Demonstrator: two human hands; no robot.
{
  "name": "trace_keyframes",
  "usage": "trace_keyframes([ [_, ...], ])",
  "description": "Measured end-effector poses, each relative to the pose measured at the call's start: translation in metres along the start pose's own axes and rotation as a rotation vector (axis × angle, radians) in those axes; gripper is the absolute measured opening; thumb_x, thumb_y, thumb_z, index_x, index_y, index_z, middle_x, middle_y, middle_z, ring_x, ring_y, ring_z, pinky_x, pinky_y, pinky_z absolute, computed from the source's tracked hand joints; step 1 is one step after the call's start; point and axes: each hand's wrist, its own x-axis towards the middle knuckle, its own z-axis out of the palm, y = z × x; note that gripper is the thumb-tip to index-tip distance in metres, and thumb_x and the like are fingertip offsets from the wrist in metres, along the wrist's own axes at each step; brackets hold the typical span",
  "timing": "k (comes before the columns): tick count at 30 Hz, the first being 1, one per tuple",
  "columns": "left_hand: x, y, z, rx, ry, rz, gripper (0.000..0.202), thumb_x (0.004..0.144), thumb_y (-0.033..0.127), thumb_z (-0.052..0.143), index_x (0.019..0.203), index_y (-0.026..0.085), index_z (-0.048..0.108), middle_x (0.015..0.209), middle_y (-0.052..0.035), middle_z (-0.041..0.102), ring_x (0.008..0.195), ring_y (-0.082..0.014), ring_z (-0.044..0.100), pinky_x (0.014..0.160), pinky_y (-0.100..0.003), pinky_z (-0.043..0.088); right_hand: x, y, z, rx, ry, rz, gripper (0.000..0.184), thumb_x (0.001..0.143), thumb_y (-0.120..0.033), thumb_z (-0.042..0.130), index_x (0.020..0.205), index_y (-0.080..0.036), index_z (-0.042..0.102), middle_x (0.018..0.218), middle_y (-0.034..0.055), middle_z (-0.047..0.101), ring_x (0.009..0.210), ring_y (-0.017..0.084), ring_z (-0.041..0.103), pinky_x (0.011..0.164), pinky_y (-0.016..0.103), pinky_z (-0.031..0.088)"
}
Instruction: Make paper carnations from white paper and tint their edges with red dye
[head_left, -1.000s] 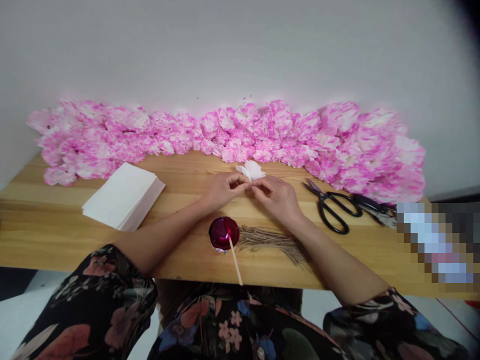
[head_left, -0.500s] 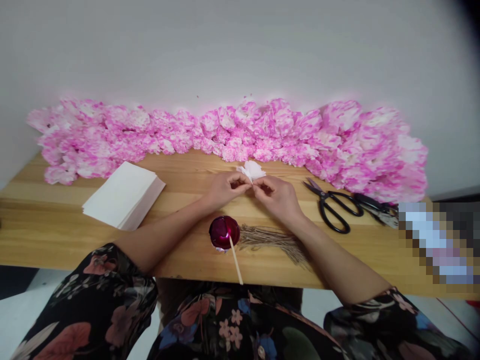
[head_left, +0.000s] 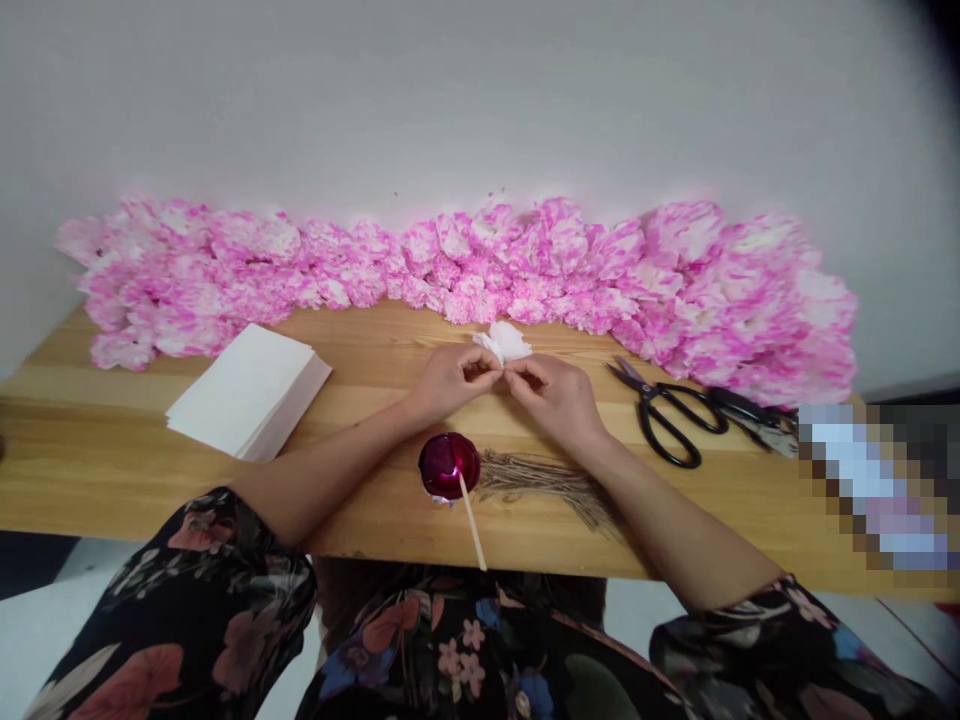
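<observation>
— Nearest the edge?
— Cup of dark dye (head_left: 448, 465), stick (head_left: 472, 535) leaning in it, twine (head_left: 547, 480) alongside; all within easy reach.
— Hands?
— Left hand (head_left: 450, 380) and right hand (head_left: 559, 395) met mid-table, both pinching the white paper flower (head_left: 506, 342) at its base, frill upward. Pink flowers (head_left: 480, 265) banked against the wall, clear of the work

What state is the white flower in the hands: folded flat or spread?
Spread. The white flower fans out in ruffles, while the left hand and the right hand pinch its base.
</observation>
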Motion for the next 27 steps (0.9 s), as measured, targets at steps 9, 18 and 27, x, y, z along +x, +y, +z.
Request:
trace_keyframes([
  [9, 0.003, -0.018, 0.004, -0.103, 0.020, -0.008, 0.009, 0.083, 0.023, 0.061, 0.080, 0.015, 0.064, 0.075, -0.0015, 0.067, 0.068, -0.0102, 0.057, 0.066, -0.022, 0.043, 0.005, -0.004, -0.006, 0.164, -0.027, 0.212, 0.016, 0.082, -0.027, 0.060, 0.078, -0.019, 0.073, 0.070, 0.0004, 0.071, 0.060, 0.014, 0.057, 0.058, 0.026, 0.038],
  [18, 0.001, -0.015, 0.006, -0.056, 0.046, 0.095, 0.013, 0.085, 0.027, 0.063, 0.085, 0.016, 0.069, 0.083, -0.0041, 0.072, 0.075, -0.0129, 0.062, 0.072, -0.025, 0.046, 0.004, -0.006, -0.004, 0.202, -0.010, 0.185, 0.017, 0.081, -0.029, 0.059, 0.076, -0.018, 0.071, 0.070, 0.0005, 0.071, 0.060, 0.013, 0.058, 0.058, 0.025, 0.038],
  [27, 0.002, -0.017, 0.002, -0.186, 0.074, -0.009, 0.011, 0.082, 0.025, 0.060, 0.077, 0.016, 0.060, 0.073, 0.0005, 0.061, 0.068, -0.0103, 0.053, 0.067, -0.022, 0.041, 0.009, -0.004, -0.011, 0.223, 0.006, 0.185, 0.017, 0.081, -0.031, 0.060, 0.077, -0.018, 0.070, 0.069, 0.0003, 0.070, 0.058, 0.013, 0.055, 0.057, 0.026, 0.037],
])
